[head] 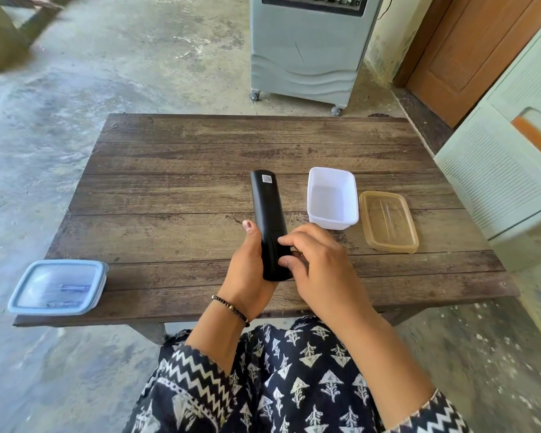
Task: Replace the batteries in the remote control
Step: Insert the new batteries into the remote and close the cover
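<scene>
A long black remote control (267, 207) is held back side up above the wooden table (181, 170), with a small white label at its far end. My left hand (249, 270) grips its near end from below and the left, thumb along the left edge. My right hand (316, 260) comes in from the right, its curled fingertips pressing on the lower back of the remote where the battery cover is. The cover looks closed. No batteries are visible.
An open white plastic tub (333, 195) stands to the right of the remote, its clear amber lid (388, 221) lying beside it. A lidded blue container (58, 287) sits at the table's near left corner. A grey air cooler (306, 48) stands beyond the table.
</scene>
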`<act>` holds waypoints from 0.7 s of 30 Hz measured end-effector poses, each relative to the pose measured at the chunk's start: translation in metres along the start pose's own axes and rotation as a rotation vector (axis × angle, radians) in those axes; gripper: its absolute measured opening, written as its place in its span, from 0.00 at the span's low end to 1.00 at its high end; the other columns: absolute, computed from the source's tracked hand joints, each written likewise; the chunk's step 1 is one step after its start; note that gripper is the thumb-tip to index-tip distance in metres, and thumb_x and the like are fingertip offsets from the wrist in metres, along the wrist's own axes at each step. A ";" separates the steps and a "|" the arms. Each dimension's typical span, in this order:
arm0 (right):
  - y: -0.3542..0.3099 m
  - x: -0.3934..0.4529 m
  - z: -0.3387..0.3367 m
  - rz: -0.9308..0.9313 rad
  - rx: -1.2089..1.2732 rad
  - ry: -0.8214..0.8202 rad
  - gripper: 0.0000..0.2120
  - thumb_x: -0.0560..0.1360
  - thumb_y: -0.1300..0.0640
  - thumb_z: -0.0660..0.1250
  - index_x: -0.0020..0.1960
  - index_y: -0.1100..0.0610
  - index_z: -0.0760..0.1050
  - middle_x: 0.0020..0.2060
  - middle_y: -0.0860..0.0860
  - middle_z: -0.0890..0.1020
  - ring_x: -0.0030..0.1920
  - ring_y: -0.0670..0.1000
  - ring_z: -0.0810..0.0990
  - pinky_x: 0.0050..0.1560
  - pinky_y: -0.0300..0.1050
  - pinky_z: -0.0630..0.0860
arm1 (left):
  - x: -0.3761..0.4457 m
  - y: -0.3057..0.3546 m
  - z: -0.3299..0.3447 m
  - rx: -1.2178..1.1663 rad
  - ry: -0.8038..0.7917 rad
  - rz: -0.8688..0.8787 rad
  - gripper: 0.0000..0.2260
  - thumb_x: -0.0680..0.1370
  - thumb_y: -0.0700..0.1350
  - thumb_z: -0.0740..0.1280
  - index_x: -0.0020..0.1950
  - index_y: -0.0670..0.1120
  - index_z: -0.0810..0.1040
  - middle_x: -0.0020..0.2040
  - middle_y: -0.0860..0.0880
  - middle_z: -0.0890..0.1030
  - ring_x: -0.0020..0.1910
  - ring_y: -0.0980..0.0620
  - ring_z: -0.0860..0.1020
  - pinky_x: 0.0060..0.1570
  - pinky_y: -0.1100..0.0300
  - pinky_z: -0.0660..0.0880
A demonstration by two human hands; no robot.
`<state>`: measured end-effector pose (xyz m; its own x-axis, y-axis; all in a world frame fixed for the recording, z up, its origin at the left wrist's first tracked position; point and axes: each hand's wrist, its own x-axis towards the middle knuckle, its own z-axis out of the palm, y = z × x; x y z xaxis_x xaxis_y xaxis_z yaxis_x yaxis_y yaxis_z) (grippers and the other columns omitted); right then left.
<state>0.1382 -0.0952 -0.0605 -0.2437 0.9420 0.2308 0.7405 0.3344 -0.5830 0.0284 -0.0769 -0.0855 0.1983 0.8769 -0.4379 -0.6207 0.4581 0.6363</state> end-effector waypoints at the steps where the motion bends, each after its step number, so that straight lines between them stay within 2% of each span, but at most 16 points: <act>1: 0.000 0.000 0.001 -0.003 -0.015 0.013 0.11 0.71 0.64 0.69 0.54 0.60 0.77 0.47 0.51 0.78 0.49 0.49 0.76 0.52 0.37 0.72 | 0.000 -0.001 0.001 -0.009 0.001 0.001 0.25 0.80 0.58 0.47 0.60 0.41 0.72 0.44 0.43 0.78 0.39 0.52 0.79 0.38 0.61 0.78; 3: 0.000 -0.001 0.003 -0.002 -0.037 0.040 0.12 0.71 0.65 0.69 0.54 0.61 0.78 0.47 0.51 0.78 0.49 0.50 0.76 0.52 0.38 0.73 | -0.001 -0.002 0.002 -0.027 0.004 0.002 0.24 0.80 0.58 0.48 0.60 0.41 0.71 0.44 0.43 0.77 0.38 0.52 0.79 0.37 0.62 0.79; 6: 0.000 -0.002 0.003 0.008 -0.035 0.079 0.13 0.70 0.64 0.70 0.55 0.61 0.78 0.46 0.51 0.78 0.49 0.50 0.75 0.52 0.40 0.74 | -0.001 0.000 0.002 -0.026 -0.008 -0.002 0.25 0.80 0.57 0.47 0.62 0.40 0.71 0.46 0.42 0.78 0.42 0.50 0.79 0.39 0.61 0.80; 10: -0.002 -0.006 0.003 -0.031 -0.046 0.151 0.14 0.70 0.66 0.70 0.55 0.61 0.79 0.43 0.52 0.79 0.48 0.53 0.75 0.48 0.47 0.78 | -0.001 0.006 0.006 -0.031 -0.026 -0.003 0.24 0.80 0.57 0.48 0.57 0.40 0.72 0.40 0.44 0.79 0.34 0.52 0.80 0.34 0.61 0.79; 12: -0.001 -0.008 0.004 -0.054 -0.105 0.171 0.16 0.70 0.69 0.67 0.57 0.60 0.78 0.44 0.53 0.79 0.48 0.53 0.74 0.46 0.50 0.78 | 0.001 0.007 0.007 -0.072 -0.010 0.012 0.23 0.81 0.57 0.48 0.60 0.40 0.69 0.41 0.44 0.78 0.35 0.51 0.79 0.37 0.59 0.79; 14: -0.001 -0.010 0.005 -0.063 -0.194 0.145 0.22 0.70 0.71 0.63 0.61 0.57 0.76 0.45 0.52 0.78 0.48 0.54 0.73 0.44 0.53 0.76 | 0.003 0.010 0.007 -0.118 0.010 0.027 0.21 0.81 0.56 0.49 0.64 0.42 0.67 0.43 0.43 0.77 0.38 0.49 0.79 0.39 0.58 0.80; 16: -0.001 -0.009 0.005 -0.058 -0.268 0.103 0.27 0.69 0.70 0.55 0.65 0.53 0.72 0.44 0.52 0.75 0.46 0.54 0.71 0.42 0.53 0.74 | 0.003 0.011 0.007 -0.131 0.001 0.014 0.19 0.81 0.54 0.50 0.63 0.42 0.67 0.43 0.43 0.77 0.38 0.49 0.79 0.38 0.58 0.80; 18: -0.001 -0.005 0.004 -0.043 -0.321 0.086 0.29 0.68 0.67 0.50 0.66 0.52 0.71 0.42 0.52 0.72 0.45 0.54 0.69 0.41 0.52 0.73 | 0.000 0.008 0.009 -0.100 -0.021 -0.004 0.17 0.81 0.52 0.50 0.61 0.42 0.68 0.43 0.43 0.78 0.37 0.51 0.81 0.36 0.60 0.80; 21: 0.000 0.003 0.005 -0.036 -0.327 0.043 0.29 0.68 0.70 0.57 0.66 0.51 0.71 0.43 0.52 0.72 0.46 0.55 0.69 0.43 0.51 0.71 | -0.005 0.003 0.010 -0.092 -0.032 -0.017 0.16 0.82 0.50 0.49 0.62 0.43 0.69 0.45 0.44 0.79 0.40 0.52 0.81 0.39 0.59 0.79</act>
<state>0.1348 -0.0921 -0.0635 -0.2514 0.9254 0.2836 0.8956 0.3335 -0.2945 0.0330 -0.0784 -0.0746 0.2328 0.8741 -0.4263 -0.6837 0.4588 0.5675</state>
